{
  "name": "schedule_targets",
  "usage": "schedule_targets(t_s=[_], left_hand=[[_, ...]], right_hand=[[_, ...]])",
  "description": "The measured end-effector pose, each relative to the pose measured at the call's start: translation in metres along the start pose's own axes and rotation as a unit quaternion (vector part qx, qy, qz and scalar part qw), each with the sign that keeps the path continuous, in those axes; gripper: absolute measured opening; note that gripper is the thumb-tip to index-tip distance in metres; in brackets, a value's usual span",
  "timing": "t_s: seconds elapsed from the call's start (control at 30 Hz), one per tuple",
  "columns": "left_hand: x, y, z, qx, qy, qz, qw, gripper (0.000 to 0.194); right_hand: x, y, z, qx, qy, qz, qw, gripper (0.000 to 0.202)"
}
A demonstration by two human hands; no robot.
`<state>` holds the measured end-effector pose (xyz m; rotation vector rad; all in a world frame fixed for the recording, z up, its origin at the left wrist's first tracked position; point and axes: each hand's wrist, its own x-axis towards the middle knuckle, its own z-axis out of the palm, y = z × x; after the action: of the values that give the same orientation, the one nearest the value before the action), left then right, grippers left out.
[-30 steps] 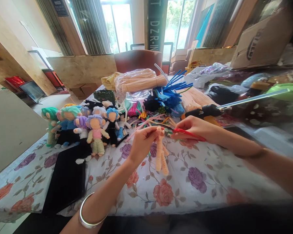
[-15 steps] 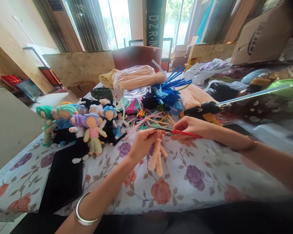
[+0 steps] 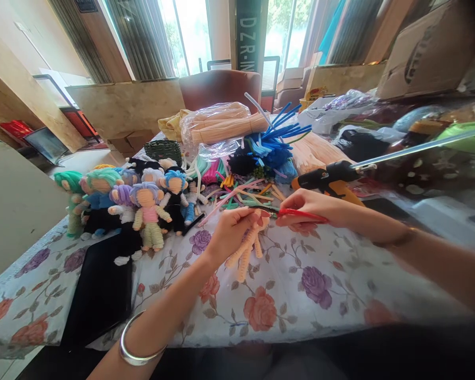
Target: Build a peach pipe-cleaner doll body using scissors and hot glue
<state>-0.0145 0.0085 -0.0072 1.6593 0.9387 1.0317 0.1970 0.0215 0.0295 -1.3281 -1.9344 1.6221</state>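
Note:
Pinched in my left hand [image 3: 233, 235] is a peach doll body [image 3: 244, 252] of wound pipe cleaners, its limbs hanging below my fingers. My right hand [image 3: 303, 208] is closed around red-handled pliers or cutters [image 3: 296, 213]; which of the two I cannot tell. The tool's dark jaws point left and meet the top of the doll body at my left fingertips. My fingers hide the exact spot where they touch.
Finished pipe-cleaner dolls [image 3: 148, 211] crowd the left, by a black tablet-like slab [image 3: 98, 290]. Loose pipe cleaners [image 3: 241, 196] and blue bundles [image 3: 275, 140] lie beyond my hands. A glue gun [image 3: 328, 182] rests at right, near a flowered tablecloth's [image 3: 316, 285] far side.
The doll body has swung, its hanging limbs now further left and slanted. Both hands keep their grips in nearly the same place. The whole view has shifted slightly.

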Motion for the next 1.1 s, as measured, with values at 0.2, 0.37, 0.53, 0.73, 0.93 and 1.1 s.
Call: schedule_targets(t_s=[0.2,0.37,0.53,0.73,0.93,1.1], left_hand=[[0.001,-0.001,0.001,0.037,0.014,0.013,0.999,0.030],[0.000,-0.002,0.003,0.041,0.032,0.002,0.999,0.031],[-0.002,-0.006,0.005,0.035,0.055,-0.002,0.998,0.031],[-0.004,-0.005,0.008,0.043,0.076,-0.009,0.996,0.028],[-0.008,-0.001,0.011,0.049,0.102,0.002,0.994,0.028],[-0.010,0.001,0.013,0.068,0.119,0.002,0.991,0.026]], right_hand=[[-0.001,0.004,0.004,-0.027,0.033,-0.001,0.999,0.040],[-0.002,0.005,0.008,-0.066,0.056,-0.015,0.996,0.035],[-0.001,0.007,0.014,-0.066,0.083,-0.032,0.994,0.034],[-0.002,0.011,0.031,-0.017,0.110,-0.019,0.994,0.036],[-0.008,0.005,0.046,-0.020,0.148,-0.020,0.989,0.038],[-0.007,0.008,0.054,-0.007,0.169,-0.018,0.985,0.040]])
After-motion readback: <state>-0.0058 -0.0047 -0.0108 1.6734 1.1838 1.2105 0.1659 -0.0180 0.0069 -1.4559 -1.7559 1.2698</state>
